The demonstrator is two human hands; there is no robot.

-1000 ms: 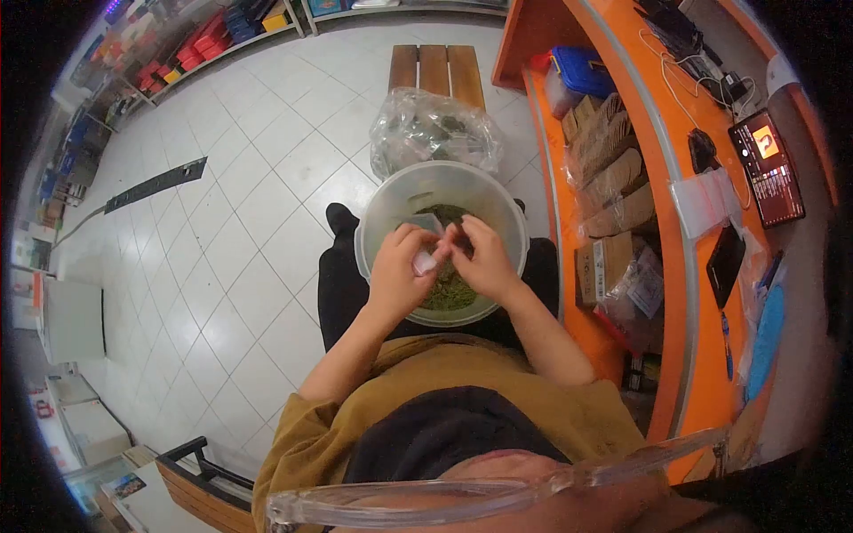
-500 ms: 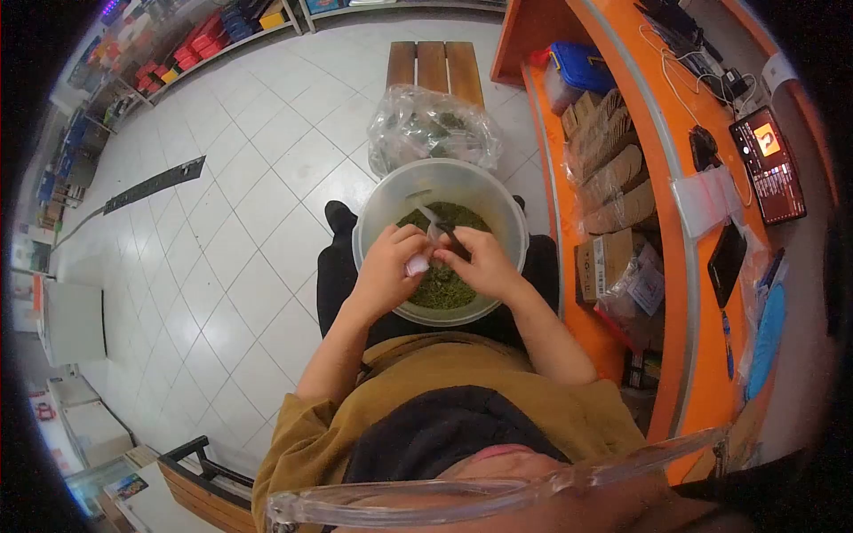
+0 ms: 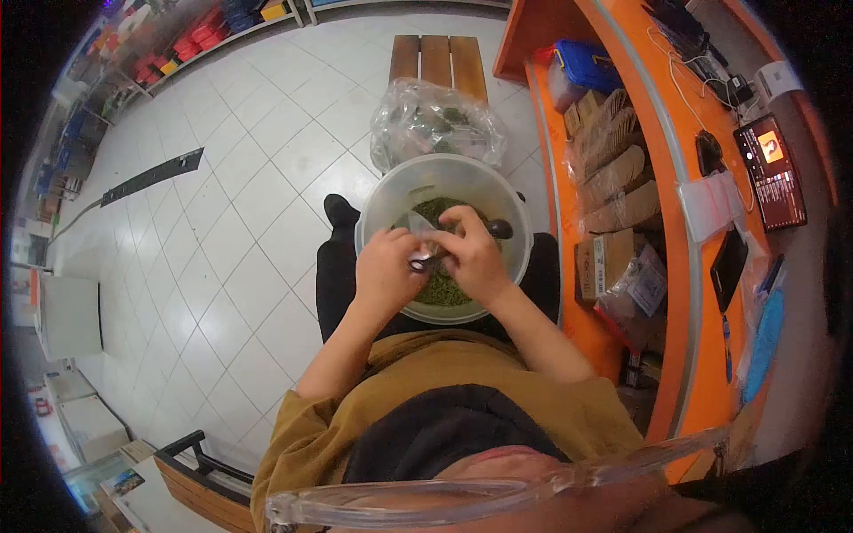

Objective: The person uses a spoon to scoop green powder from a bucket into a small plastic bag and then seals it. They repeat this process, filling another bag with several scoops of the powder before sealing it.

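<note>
Both my hands are over a translucent plastic bucket (image 3: 373, 195) between my legs, with finely chopped green plant matter (image 3: 444, 289) in its bottom. My left hand (image 3: 389, 271) is closed on a small clear plastic bag (image 3: 414, 224), whose end sticks up past the fingers. My right hand (image 3: 475, 262) meets it at the bag, fingers bent. A black, rounded, spoon-like tool (image 3: 500, 229) juts out to the right of that hand; the rest of it is hidden behind the fingers. Something dark and shiny shows between the hands, too small to name.
Beyond the bucket, a large clear bag (image 3: 435, 133) with green matter rests on a slatted wooden bench (image 3: 435, 67). To the right stands an orange counter (image 3: 657, 160) with cardboard pieces (image 3: 613, 169) and a blue-lidded box (image 3: 582, 71). A phone-like screen (image 3: 770, 169) lies on top.
My right hand has turned, its index finger now raised and bent. The black tool has swung from between the hands to the right side. My left hand stays at the bag.
</note>
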